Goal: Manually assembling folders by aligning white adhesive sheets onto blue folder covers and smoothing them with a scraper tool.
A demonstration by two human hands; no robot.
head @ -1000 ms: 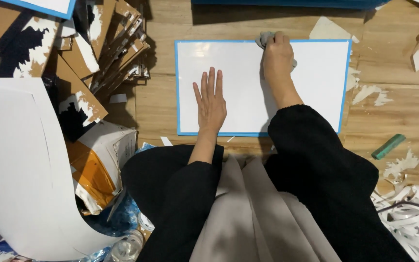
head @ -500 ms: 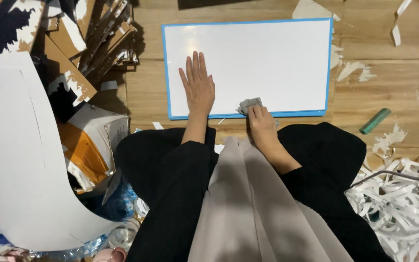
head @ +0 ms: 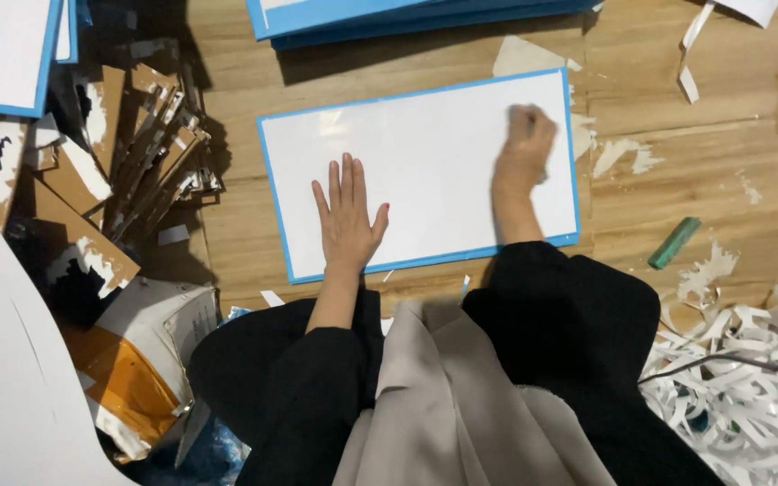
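Black sleeves, beige garment

I see board (head: 425, 153) centre floor; cardboard scraps (head: 128, 153) at 9 o'clock, paper strips (head: 749, 378) 4 o'clock, stacked boards (head: 407, 13) 12.

The white board (head: 425, 162) has open room in its middle, between the flat left hand (head: 347, 220) and the blurred right hand (head: 524, 148) by its right edge. Left of the board, brown card scraps (head: 150, 148) crowd the floor (head: 695, 135) — a tight spot. Right of it lie a green stick (head: 674, 242) and paper strips (head: 740, 369) — bare wood between.
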